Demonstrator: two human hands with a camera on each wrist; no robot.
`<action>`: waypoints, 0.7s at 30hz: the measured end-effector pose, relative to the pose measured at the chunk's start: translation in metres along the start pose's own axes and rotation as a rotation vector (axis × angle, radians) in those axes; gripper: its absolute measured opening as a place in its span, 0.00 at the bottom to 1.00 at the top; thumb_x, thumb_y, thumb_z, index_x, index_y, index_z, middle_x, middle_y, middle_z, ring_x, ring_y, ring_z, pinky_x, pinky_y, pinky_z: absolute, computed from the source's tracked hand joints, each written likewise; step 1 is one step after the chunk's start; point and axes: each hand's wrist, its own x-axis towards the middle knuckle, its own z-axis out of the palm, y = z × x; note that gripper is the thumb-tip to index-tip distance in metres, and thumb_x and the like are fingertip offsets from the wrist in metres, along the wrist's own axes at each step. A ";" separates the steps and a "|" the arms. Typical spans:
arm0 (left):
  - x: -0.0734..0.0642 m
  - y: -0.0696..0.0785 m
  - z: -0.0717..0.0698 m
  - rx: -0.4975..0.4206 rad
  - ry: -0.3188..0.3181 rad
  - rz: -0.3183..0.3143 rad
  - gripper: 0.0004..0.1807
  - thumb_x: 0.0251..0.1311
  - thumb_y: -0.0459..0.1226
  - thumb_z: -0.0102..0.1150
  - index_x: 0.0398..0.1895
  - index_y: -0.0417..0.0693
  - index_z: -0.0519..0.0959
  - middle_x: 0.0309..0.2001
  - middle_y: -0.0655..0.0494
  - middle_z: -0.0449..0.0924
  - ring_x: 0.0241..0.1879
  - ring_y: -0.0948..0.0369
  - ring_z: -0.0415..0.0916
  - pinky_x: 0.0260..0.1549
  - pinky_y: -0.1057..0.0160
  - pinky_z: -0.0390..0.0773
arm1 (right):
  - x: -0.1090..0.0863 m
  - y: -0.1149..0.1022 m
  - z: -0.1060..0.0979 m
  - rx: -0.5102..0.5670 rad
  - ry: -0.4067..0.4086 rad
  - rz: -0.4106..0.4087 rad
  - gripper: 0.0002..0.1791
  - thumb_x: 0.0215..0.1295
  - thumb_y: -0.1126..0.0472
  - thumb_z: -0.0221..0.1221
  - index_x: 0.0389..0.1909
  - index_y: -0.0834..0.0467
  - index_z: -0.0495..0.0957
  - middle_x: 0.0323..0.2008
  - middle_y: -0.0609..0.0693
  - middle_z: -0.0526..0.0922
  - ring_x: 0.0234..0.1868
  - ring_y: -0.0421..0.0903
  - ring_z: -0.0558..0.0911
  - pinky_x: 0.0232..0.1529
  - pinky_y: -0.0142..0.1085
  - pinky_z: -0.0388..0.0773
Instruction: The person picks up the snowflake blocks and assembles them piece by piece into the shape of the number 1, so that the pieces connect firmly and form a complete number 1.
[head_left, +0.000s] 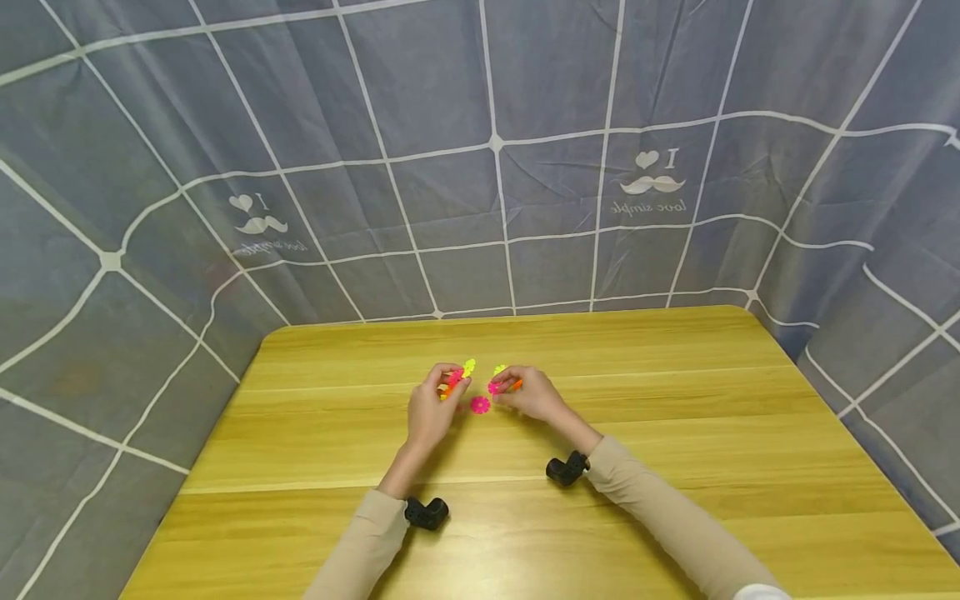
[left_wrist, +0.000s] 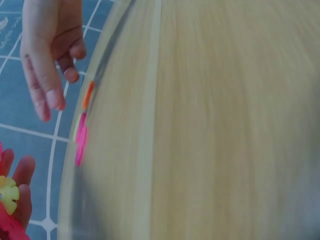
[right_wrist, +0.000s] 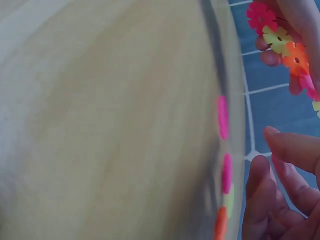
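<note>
- Head view: my left grip [head_left: 431, 408] pinches a chain of flower-shaped discs [head_left: 456, 377] between thumb and fingers; pink, yellow and orange show there, partly covered by my fingers
- Head view: four loose discs lie by my right grip [head_left: 534, 393]: two pink discs [head_left: 480, 405], one yellow disc [head_left: 499, 369] and one orange disc [head_left: 517, 384]; one pink is between my hands on the table [head_left: 495, 533], the other just by my right fingertips
- Head view: two black wrist devices [head_left: 427, 514], one on each of my arms
- Head view: two white prints [head_left: 651, 183] on the grey curtain [head_left: 435, 83], each with "I", a heart, a moustache and "love simple", the writing reversed
- Left wrist view: my right grip is spread, thumb and fingers apart; the loose discs show almost edge-on, the orange one nearest it
- Left wrist view: a yellow disc and pink ones of the chain sit against my left fingers at the lower left corner
- Right wrist view: I count five discs in the chain, pink, yellow, orange, pink, yellow, the last cut by the frame; my right thumb and fingertips stand apart, near the loose discs
</note>
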 end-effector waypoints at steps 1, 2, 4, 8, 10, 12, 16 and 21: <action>0.000 -0.001 -0.002 0.005 0.002 -0.005 0.13 0.61 0.43 0.63 0.46 0.48 0.79 0.33 0.47 0.85 0.18 0.51 0.81 0.15 0.72 0.70 | 0.000 0.000 0.002 -0.008 -0.004 0.004 0.14 0.54 0.66 0.67 0.44 0.62 0.82 0.35 0.54 0.84 0.22 0.39 0.76 0.21 0.30 0.75; 0.000 -0.002 -0.003 0.015 0.007 -0.009 0.13 0.61 0.43 0.63 0.45 0.48 0.79 0.32 0.47 0.85 0.18 0.52 0.81 0.15 0.72 0.69 | 0.000 0.000 0.003 -0.015 -0.008 0.010 0.15 0.53 0.67 0.68 0.43 0.61 0.82 0.35 0.53 0.84 0.22 0.39 0.76 0.20 0.31 0.75; 0.000 -0.005 -0.006 0.043 0.025 -0.017 0.13 0.60 0.44 0.64 0.45 0.49 0.80 0.32 0.49 0.85 0.19 0.54 0.81 0.16 0.72 0.68 | 0.001 0.000 0.005 -0.039 -0.008 0.011 0.15 0.52 0.66 0.68 0.43 0.61 0.82 0.34 0.53 0.84 0.25 0.39 0.77 0.22 0.30 0.75; 0.000 -0.011 -0.011 0.081 0.047 -0.023 0.13 0.60 0.45 0.64 0.43 0.49 0.81 0.32 0.52 0.84 0.23 0.61 0.78 0.20 0.71 0.69 | 0.003 -0.001 0.009 -0.071 -0.008 0.015 0.16 0.49 0.66 0.70 0.41 0.60 0.83 0.34 0.52 0.85 0.32 0.41 0.79 0.26 0.30 0.76; 0.000 -0.013 -0.012 0.078 0.042 -0.029 0.13 0.61 0.44 0.63 0.44 0.48 0.82 0.31 0.53 0.84 0.24 0.63 0.78 0.22 0.71 0.71 | 0.004 -0.001 0.011 -0.095 -0.017 0.023 0.16 0.49 0.64 0.71 0.41 0.60 0.83 0.34 0.52 0.85 0.34 0.42 0.80 0.31 0.30 0.75; -0.001 -0.014 -0.012 0.066 0.035 -0.038 0.13 0.61 0.44 0.62 0.45 0.47 0.81 0.30 0.52 0.84 0.24 0.63 0.78 0.22 0.70 0.71 | 0.005 -0.001 0.012 -0.126 -0.026 0.029 0.16 0.49 0.63 0.72 0.41 0.59 0.82 0.34 0.51 0.85 0.35 0.42 0.81 0.35 0.32 0.75; -0.001 -0.016 -0.013 0.052 0.022 -0.055 0.13 0.63 0.44 0.60 0.47 0.47 0.81 0.31 0.52 0.86 0.23 0.62 0.79 0.21 0.71 0.69 | 0.006 -0.001 0.016 -0.188 -0.031 0.036 0.16 0.49 0.60 0.72 0.40 0.57 0.83 0.34 0.48 0.86 0.36 0.42 0.82 0.41 0.35 0.74; -0.002 -0.015 -0.013 0.024 0.007 -0.076 0.14 0.65 0.43 0.59 0.49 0.48 0.79 0.31 0.51 0.87 0.24 0.58 0.80 0.20 0.71 0.68 | 0.008 -0.004 0.019 -0.229 -0.024 0.039 0.16 0.49 0.57 0.73 0.39 0.56 0.83 0.33 0.47 0.85 0.36 0.42 0.82 0.40 0.35 0.74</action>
